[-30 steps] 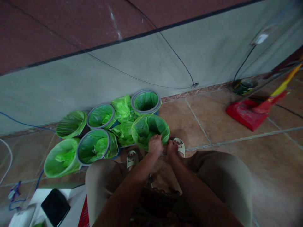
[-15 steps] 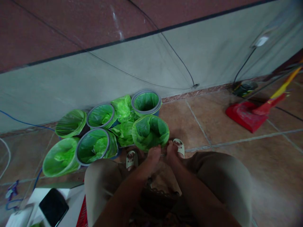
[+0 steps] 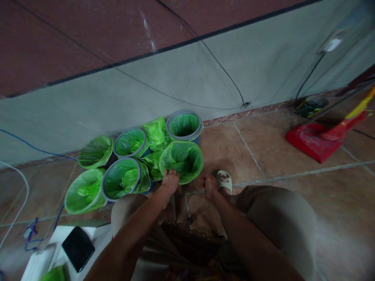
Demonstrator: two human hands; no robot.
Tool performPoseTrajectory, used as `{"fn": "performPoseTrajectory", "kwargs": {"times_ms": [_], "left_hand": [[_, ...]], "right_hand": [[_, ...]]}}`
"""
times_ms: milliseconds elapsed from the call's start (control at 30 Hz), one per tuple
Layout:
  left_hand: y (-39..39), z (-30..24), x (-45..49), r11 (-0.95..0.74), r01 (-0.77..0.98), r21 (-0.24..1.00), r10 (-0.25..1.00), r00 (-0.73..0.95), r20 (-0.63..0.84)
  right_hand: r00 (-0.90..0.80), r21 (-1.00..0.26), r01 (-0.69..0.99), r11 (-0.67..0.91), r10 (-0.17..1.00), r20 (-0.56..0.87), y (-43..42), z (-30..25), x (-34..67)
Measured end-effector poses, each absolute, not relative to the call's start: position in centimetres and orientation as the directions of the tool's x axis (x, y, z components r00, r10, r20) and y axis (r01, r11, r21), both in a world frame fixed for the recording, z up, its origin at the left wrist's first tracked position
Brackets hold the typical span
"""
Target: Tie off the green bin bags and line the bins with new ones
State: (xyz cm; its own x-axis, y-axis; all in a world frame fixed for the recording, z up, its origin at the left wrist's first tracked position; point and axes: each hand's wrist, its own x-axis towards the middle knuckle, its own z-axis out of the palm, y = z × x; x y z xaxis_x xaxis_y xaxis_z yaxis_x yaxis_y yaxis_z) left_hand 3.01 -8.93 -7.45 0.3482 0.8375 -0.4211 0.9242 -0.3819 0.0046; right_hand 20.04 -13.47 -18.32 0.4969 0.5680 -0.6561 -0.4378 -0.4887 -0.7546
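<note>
A round bin lined with a thin green bag stands on the floor before my knees; the bag is folded over its rim. My left hand is on the near left of that rim, fingers curled over the bag's edge. To the right of the bin, apart from it, is my right hand, its fingers loosely bent and nothing visible in them. It is close to a pale slipper on my right foot. Behind the bin is a grey-rimmed bin with a green liner.
Several more green-lined bins are grouped at the left, with loose green bags among them. A black phone-like device lies on a white surface at lower left. At right are a red dustpan and a cable along the wall.
My left hand has moved left along the near rim. The bin has shifted left towards the other bins. My right hand is now farther from the bin.
</note>
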Motion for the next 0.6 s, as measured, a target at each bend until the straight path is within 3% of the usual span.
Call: {"fn": "performPoseTrajectory", "kwargs": {"times_ms": [233,400,600], "left_hand": [[-9.6,-8.8,7.1,-0.404,0.894,0.191,0.790,0.447,-0.419],[-10.6,-11.2,7.0,-0.402,0.906,0.137,0.731,0.407,-0.548],[-10.6,-12.1,6.3,-0.391,0.916,0.086,0.711,0.360,-0.604]], "right_hand": [[0.416,-0.754,-0.480,-0.449,0.640,-0.646,-13.2,-17.5,19.4],[0.403,-0.767,-0.497,-0.405,0.675,-0.618,-13.1,-17.6,19.2],[0.407,-0.762,-0.502,-0.409,0.666,-0.625,-13.0,-18.0,19.0]]}}
